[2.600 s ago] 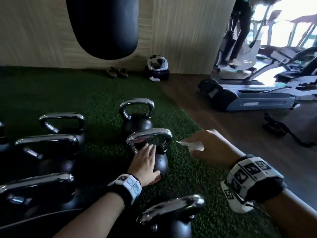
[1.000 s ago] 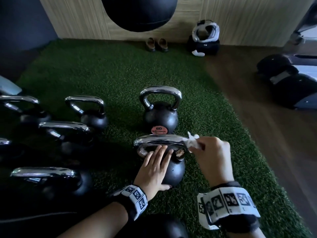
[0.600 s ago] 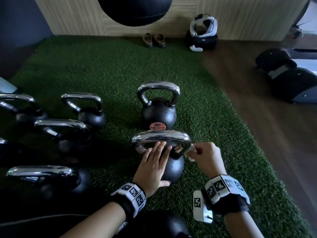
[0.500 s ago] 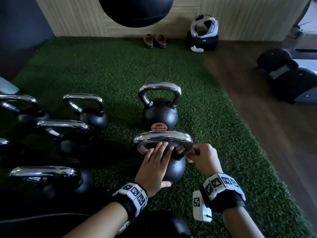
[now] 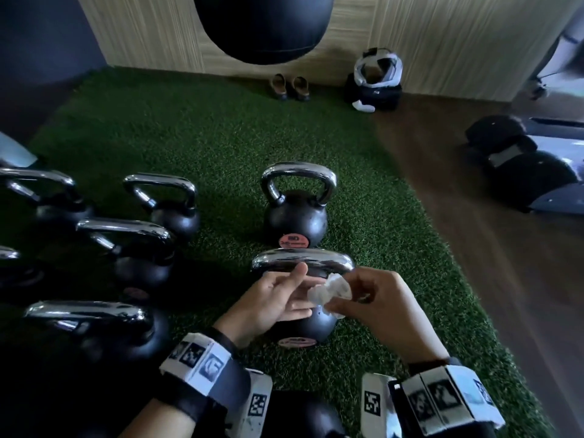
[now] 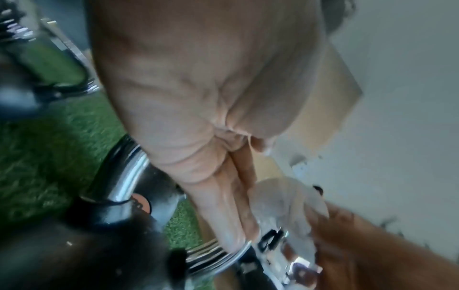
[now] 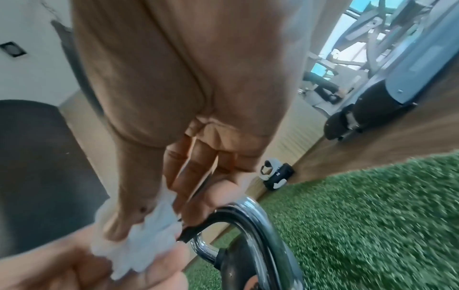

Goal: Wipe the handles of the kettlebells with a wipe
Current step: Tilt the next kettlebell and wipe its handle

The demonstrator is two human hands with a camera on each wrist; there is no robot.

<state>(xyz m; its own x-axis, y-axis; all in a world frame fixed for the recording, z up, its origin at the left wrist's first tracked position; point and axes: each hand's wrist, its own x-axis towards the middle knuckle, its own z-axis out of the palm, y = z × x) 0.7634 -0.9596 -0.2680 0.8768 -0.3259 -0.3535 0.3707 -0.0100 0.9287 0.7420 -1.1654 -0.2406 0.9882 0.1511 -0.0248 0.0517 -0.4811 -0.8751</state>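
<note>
The right hand (image 5: pixel 384 306) pinches a crumpled white wipe (image 5: pixel 330 292) between its thumb and curled fingers, just this side of the near kettlebell (image 5: pixel 303 324) and below the right end of its handle (image 5: pixel 301 260). The left hand (image 5: pixel 273 303) lies flat beside it with fingers straight and together, their tips meeting the wipe; it clasps nothing. From the right wrist the wipe (image 7: pixel 146 239) shows bunched and soft, squeezed under the thumb, with the left hand's fingers (image 7: pixel 139 268) pressed to its underside. The left wrist view is blurred, but the straight fingers (image 6: pixel 231 206) reach toward the pale wad (image 6: pixel 288 204).

The near kettlebell has a round black body with a matte surface and a thick, polished chrome handle that curves in a loop; a red label sits low on its front. It stands on green artificial turf (image 5: pixel 196 134), a coarse, bristly mat. Directly behind it stands a second kettlebell (image 5: pixel 295 216) of the same make, upright and apart from it. To the left of the near kettlebell several more (image 5: pixel 132 248) stand in rows, their chrome handles catching the light. Beyond them all hangs a black punching bag (image 5: pixel 262 23) before a pale wood-grain wall, with a pair of shoes (image 5: pixel 289 86) at the wall's foot. To the right of the turf lies dark wooden flooring (image 5: pixel 493 263).
</note>
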